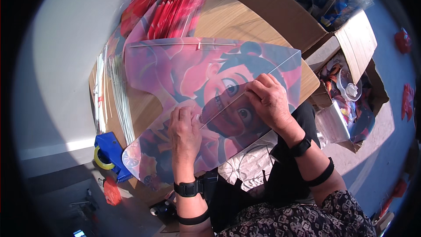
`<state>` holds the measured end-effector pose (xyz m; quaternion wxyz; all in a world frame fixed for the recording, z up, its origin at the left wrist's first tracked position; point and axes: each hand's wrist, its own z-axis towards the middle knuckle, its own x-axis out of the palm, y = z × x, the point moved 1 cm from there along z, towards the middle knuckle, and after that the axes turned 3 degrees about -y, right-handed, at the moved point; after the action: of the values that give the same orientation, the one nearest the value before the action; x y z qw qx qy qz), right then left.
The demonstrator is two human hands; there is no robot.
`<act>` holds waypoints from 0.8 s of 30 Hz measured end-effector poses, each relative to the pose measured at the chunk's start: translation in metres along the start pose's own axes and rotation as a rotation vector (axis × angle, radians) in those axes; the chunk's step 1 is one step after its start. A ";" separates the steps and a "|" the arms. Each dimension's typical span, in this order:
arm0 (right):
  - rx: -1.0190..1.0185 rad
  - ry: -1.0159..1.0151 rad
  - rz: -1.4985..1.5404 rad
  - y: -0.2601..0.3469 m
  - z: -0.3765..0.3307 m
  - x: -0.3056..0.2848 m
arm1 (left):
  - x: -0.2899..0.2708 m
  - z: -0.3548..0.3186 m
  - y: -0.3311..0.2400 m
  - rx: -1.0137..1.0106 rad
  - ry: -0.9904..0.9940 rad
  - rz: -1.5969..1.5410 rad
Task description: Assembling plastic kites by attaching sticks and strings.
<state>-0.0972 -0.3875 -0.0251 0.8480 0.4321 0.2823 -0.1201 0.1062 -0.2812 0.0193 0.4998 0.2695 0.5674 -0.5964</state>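
A printed kite sail (184,68) with a cartoon figure, back side up, lies across the table and over my lap. One thin white rod (166,45) runs along its far edge, with a small fitting near the middle. A second thin rod (228,105) crosses the sail diagonally. My right hand (270,101) is closed on this diagonal rod, fingers pinched together. My left hand (184,127) is closed at the rod's lower end, by a small pale piece at the thumb; its exact grip is partly hidden.
More folded red kite sails (175,13) are piled at the back of the wooden table (232,15). Bundles of white rods (118,92) lie at left, above a blue tape dispenser (109,153). Open cardboard boxes (280,6) with packed goods stand at right.
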 end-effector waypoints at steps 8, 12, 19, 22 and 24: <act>0.086 0.038 0.007 0.009 0.001 -0.001 | -0.076 -0.076 0.141 -0.461 -0.111 0.306; 0.084 0.039 -0.009 0.009 0.000 0.002 | -0.087 -0.066 0.152 -0.422 -0.053 0.470; 0.098 0.045 -0.042 0.008 0.000 0.001 | -0.088 -0.041 0.168 -0.366 0.056 0.413; 0.092 0.040 -0.038 0.011 0.001 0.004 | -0.094 -0.040 0.188 -0.333 0.178 0.342; 0.087 0.040 -0.013 0.011 0.001 0.004 | -0.092 -0.042 0.191 -0.302 0.167 0.345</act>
<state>-0.0889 -0.3818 -0.0197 0.8217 0.4692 0.2967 -0.1290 0.3007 -0.1879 0.0143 0.5801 0.3330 0.6352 -0.3861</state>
